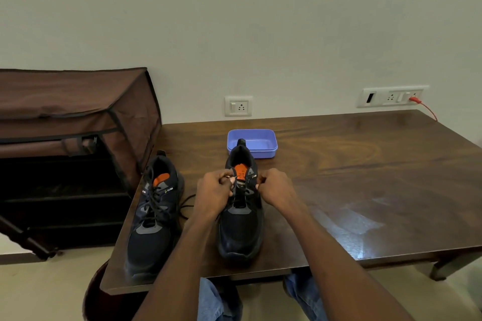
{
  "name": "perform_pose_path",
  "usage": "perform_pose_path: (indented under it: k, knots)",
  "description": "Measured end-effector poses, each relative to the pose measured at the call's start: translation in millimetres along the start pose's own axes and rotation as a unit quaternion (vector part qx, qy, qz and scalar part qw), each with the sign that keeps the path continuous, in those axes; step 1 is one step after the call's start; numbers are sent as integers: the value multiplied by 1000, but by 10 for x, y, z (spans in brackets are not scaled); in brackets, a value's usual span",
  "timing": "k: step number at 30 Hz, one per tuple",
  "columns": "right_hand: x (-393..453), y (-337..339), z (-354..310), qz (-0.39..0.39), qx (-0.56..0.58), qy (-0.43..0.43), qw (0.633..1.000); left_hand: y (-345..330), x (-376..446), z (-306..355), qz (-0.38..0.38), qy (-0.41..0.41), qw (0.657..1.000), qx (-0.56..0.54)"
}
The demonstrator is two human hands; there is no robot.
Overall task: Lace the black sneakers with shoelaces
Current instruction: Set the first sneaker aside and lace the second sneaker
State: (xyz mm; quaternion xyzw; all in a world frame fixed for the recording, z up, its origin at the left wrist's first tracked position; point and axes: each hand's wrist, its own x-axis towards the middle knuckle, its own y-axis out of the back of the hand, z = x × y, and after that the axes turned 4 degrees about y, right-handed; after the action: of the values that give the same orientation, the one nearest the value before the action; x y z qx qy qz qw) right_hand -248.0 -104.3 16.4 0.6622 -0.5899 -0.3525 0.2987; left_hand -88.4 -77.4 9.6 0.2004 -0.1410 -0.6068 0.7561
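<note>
Two black sneakers with orange insoles stand on the brown wooden table (339, 164), toes toward me. The left sneaker (154, 216) is laced, and its black lace ends trail onto the table beside it. The right sneaker (241, 216) stands in front of me. My left hand (214, 194) pinches a black shoelace end (230, 177) at the upper left eyelets. My right hand (276, 187) pinches the lace or the upper's edge on the right side of the same shoe; which one is hidden by the fingers.
A blue plastic tray (260, 142) sits just behind the right sneaker. A brown fabric shoe rack (73, 117) stands left of the table. Wall sockets (238, 106) are behind, and a red cable (427, 109) hangs at the far right. My knees in jeans (214, 300) are under the table's front edge.
</note>
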Motion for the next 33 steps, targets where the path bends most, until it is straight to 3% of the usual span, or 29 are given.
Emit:
perform_pose_path:
  k: [7,19,27,33]
  knots:
    - [-3,-15,19,-6,-4,-6,1000,-122,-2,37,-16,-77,981,178]
    - [7,-82,40,-8,16,-14,1000,-237,-41,26,35,-158,925,344]
    - [17,-98,17,-16,3,-9,1000,-350,29,-39,19,-72,976,204]
    - [17,-92,47,-20,-3,3,1000,-430,32,-14,19,-35,975,218]
